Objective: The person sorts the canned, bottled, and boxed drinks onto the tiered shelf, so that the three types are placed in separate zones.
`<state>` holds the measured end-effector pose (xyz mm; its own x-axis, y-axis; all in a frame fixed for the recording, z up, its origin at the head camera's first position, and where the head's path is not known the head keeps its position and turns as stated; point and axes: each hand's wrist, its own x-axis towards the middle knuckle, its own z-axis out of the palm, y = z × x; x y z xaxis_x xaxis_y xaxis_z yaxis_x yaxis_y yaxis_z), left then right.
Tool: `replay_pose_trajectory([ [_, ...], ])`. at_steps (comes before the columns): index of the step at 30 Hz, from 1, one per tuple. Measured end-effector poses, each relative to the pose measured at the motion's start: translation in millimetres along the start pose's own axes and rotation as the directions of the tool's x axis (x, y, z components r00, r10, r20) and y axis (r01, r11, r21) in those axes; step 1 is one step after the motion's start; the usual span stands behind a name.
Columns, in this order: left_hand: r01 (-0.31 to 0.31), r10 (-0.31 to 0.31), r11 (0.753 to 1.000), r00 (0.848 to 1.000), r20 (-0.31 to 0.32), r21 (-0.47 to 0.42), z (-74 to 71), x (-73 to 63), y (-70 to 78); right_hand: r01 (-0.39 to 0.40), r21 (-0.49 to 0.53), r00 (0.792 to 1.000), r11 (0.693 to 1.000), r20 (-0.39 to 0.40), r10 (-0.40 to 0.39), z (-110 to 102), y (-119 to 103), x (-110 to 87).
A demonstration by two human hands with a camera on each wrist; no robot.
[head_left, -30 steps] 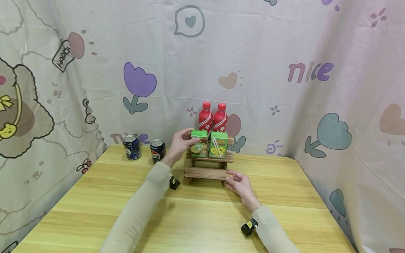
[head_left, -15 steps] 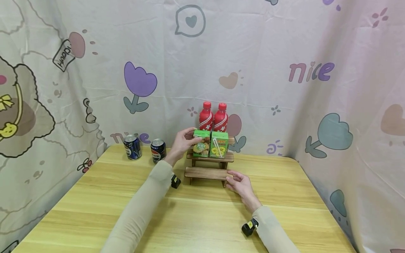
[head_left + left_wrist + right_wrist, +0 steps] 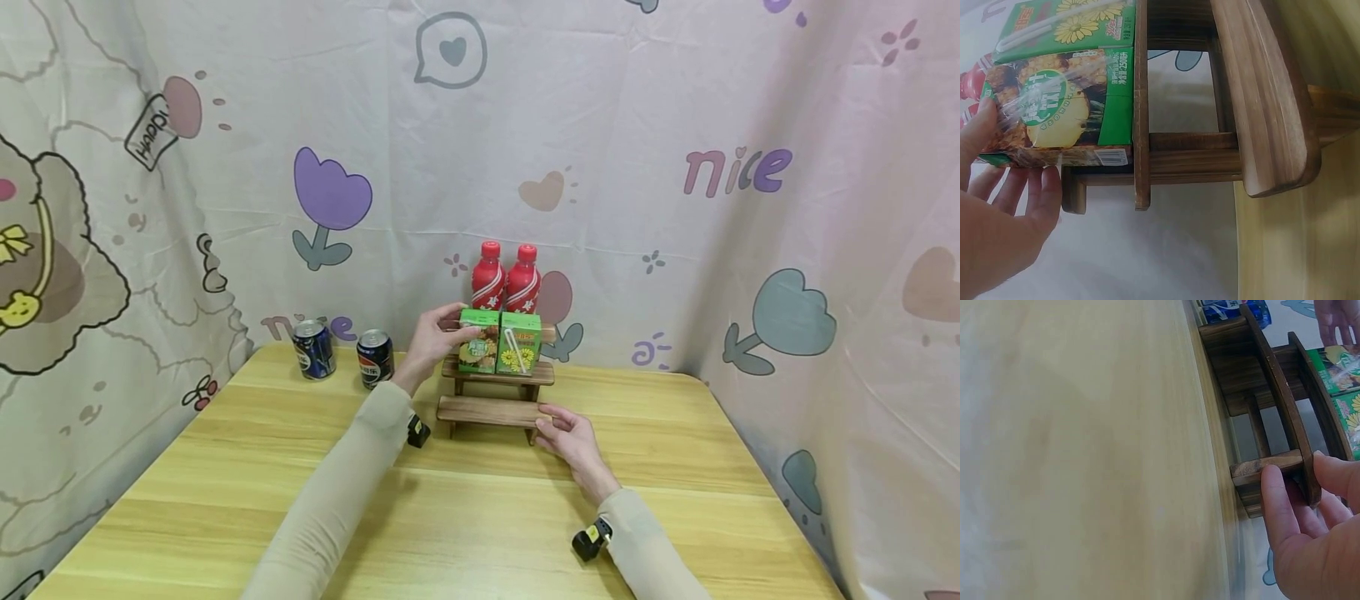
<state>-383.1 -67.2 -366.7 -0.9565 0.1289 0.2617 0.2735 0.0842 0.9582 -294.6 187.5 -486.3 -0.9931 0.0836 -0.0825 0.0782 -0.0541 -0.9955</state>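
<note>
A green juice box [image 3: 477, 343] with a pineapple picture stands on the middle step of a wooden tiered stand [image 3: 487, 410]. My left hand [image 3: 432, 340] holds its left side, thumb on the front face; in the left wrist view fingers [image 3: 1035, 190] show along the side. Right beside it stands a second green juice box [image 3: 518, 345], with yellow flowers and a straw on its front. My right hand [image 3: 572, 440] pinches the right end of the stand's bottom step. In the right wrist view, the thumb [image 3: 1332, 472] lies over the step [image 3: 1285, 400] and a finger touches the support below.
Two red bottles [image 3: 488, 279] stand behind the juice boxes, their lower parts hidden. To the left on the wooden table [image 3: 480, 517] are two dark blue soda cans [image 3: 313, 350], one close to my left forearm. A printed curtain [image 3: 630, 150] hangs behind the table and along both sides.
My left hand has shifted the pineapple juice box slightly right, narrowing the gap to the flowered one. The right hand has stayed at the stand's bottom step.
</note>
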Motion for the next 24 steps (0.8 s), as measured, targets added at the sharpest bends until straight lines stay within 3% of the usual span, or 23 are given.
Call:
replay_pose_trajectory([
  [13,-0.005,0.005,1.000,1.000,-0.008,-0.001,0.2,0.7,-1.4,-0.009,0.001,1.000,1.000,-0.005,0.009,-0.7,-2.7,-1.3],
  [24,-0.004,0.003,1.000,1.000,-0.015,-0.022,-7.7,-1.4,-1.1,-0.015,-0.002,1.000,1.000,0.003,0.015,-0.2,-1.8,-0.1],
])
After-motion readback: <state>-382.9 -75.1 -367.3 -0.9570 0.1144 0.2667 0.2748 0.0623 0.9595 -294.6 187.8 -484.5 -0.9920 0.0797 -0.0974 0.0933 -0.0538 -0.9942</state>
